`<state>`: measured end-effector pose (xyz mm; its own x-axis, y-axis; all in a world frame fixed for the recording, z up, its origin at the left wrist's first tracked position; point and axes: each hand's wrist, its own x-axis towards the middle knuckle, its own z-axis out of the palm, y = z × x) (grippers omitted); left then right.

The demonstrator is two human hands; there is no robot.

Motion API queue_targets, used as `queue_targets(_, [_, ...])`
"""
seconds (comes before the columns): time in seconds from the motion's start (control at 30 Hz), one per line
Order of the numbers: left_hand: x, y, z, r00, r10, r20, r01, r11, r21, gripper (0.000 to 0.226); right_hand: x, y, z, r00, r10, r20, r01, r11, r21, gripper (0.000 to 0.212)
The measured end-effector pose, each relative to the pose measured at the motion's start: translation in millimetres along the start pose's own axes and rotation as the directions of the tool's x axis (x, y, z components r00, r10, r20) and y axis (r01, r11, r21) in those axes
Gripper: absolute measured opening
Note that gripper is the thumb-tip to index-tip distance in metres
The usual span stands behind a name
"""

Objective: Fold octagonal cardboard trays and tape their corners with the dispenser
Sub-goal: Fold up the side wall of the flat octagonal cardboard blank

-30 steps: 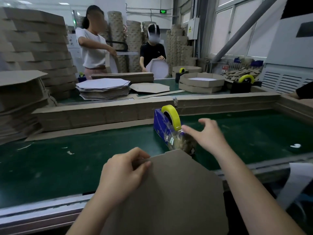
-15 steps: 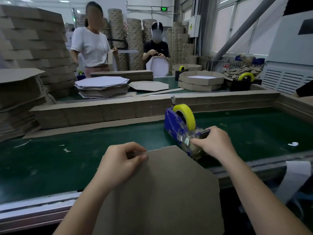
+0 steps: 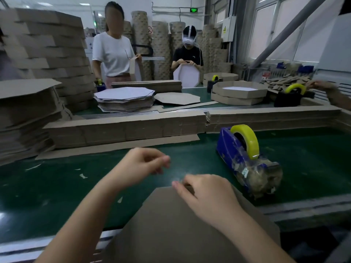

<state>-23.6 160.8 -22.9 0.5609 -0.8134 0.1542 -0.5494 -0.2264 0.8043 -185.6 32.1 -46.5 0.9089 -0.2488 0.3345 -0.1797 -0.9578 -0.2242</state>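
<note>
A brown cardboard tray (image 3: 182, 224) stands tilted against the near table edge, its back toward me. My right hand (image 3: 209, 198) sits at its top edge, fingers curled and pinching one end of a faint clear tape strip (image 3: 177, 173). My left hand (image 3: 144, 164) hovers above the green table to the upper left, off the tray, fingertips pinched on what looks like the strip's other end. The blue tape dispenser (image 3: 245, 158) with a yellow roll stands to the right of both hands, untouched.
A low wall of stacked cardboard strips (image 3: 133, 128) crosses the green table (image 3: 57, 186) behind my hands. Flat blanks (image 3: 123, 99) and folded trays (image 3: 237, 93) lie beyond it. Two people work at the far side. Tall cardboard stacks (image 3: 28, 111) stand on the left.
My right hand left the dispenser and came to the tray's top edge with tape. My left hand let go of the tray and rose to the upper left.
</note>
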Motion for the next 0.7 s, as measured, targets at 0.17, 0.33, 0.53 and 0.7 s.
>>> queue_targets(0.17, [112.2, -59.0, -55.2, 0.95, 0.076, -0.304, 0.121, 0.806, 0.579, 0.034, 6.5, 10.6, 0.4, 0.998, -0.014, 0.069, 0.013, 1.0, 0.019, 0.074])
queue_targets(0.33, [168.4, -114.7, -97.1, 0.958, -0.196, -0.21, 0.276, 0.43, 0.86, 0.062, 11.7, 16.3, -3.5, 0.99, 0.009, 0.143, -0.012, 1.0, 0.025, 0.08])
queue_targets(0.53, [163.2, -115.6, -92.5, 0.964, 0.072, -0.255, 0.229, 0.259, 0.938, 0.039, 14.3, 17.2, -5.1, 0.989, 0.018, 0.15, -0.023, 0.999, 0.028, 0.077])
queue_targets(0.7, [134.4, -94.9, -90.3, 0.941, 0.292, -0.173, 0.133, 0.153, 0.979, 0.028, 14.4, 11.5, -10.4, 0.98, 0.045, 0.195, -0.051, 0.998, 0.026, 0.065])
